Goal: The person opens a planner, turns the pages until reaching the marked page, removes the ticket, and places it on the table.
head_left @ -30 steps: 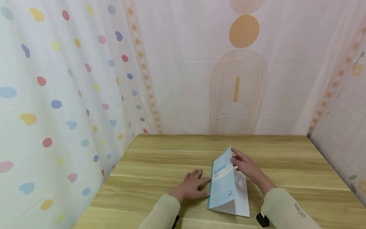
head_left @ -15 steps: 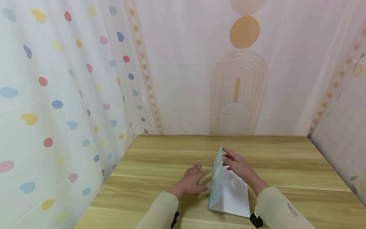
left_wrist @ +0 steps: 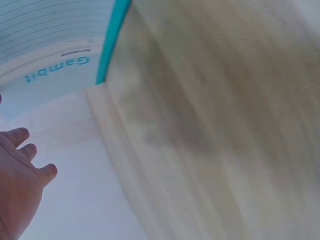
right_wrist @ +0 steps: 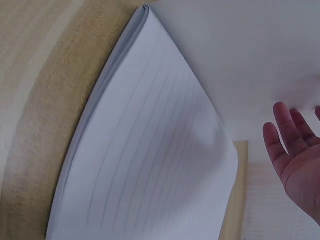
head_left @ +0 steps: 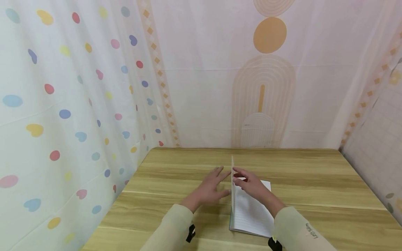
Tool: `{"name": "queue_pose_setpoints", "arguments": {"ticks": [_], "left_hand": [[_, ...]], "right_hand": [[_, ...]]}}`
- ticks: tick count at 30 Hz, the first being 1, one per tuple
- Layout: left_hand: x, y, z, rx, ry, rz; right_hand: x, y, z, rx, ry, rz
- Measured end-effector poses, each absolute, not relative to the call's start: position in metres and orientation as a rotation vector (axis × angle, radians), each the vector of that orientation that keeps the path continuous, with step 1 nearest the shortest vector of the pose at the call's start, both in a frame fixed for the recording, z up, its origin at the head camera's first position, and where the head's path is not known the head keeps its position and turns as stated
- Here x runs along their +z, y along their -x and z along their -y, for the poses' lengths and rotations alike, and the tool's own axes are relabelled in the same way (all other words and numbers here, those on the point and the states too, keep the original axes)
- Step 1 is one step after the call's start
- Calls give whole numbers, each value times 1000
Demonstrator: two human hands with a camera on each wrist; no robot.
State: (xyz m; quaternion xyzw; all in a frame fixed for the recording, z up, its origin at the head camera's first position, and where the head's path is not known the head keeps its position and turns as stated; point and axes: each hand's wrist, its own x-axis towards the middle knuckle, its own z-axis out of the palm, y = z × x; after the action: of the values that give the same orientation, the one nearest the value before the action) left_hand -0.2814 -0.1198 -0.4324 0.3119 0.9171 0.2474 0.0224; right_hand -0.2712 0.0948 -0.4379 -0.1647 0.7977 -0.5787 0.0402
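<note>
A notebook (head_left: 252, 212) with lined white pages lies on the table, its light blue front cover (head_left: 232, 188) standing upright and seen edge-on in the head view. "Gambit" and a teal spine strip show on that cover (left_wrist: 55, 75) in the left wrist view. On the cover's outer side is my left hand (head_left: 207, 190), fingers spread, fingertips close to it. My right hand (head_left: 255, 190) is over the pages, its fingertips against the cover's inner face. In the right wrist view the right hand's fingers (right_wrist: 284, 120) extend toward the blank inside of the cover (right_wrist: 225, 55).
The wood-grain table (head_left: 169, 167) reaches back to a pale patterned curtain (head_left: 201, 104). A dotted curtain (head_left: 78, 104) hangs along the left side, and another pale curtain (head_left: 380, 139) along the right.
The cover has swung left from a shallow slant to upright, uncovering the lined pages. My right hand has moved left with it; my left hand has shifted slightly farther up the table.
</note>
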Motion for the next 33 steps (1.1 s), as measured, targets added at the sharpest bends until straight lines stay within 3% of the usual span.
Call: {"name": "queue_pose_setpoints", "arguments": {"ticks": [15,24,33], "left_hand": [[-414,288,143,936,-875,-2827],[-420,290,165,1001,-769,-2783],[-432,292,190,1015,-664,-2744]], "right_hand": [[-457,262,-82,-1420,492,-2701],[-485,266,-117,-803,434,-3087],[-495,264,-150,-673,201,-3079]]}}
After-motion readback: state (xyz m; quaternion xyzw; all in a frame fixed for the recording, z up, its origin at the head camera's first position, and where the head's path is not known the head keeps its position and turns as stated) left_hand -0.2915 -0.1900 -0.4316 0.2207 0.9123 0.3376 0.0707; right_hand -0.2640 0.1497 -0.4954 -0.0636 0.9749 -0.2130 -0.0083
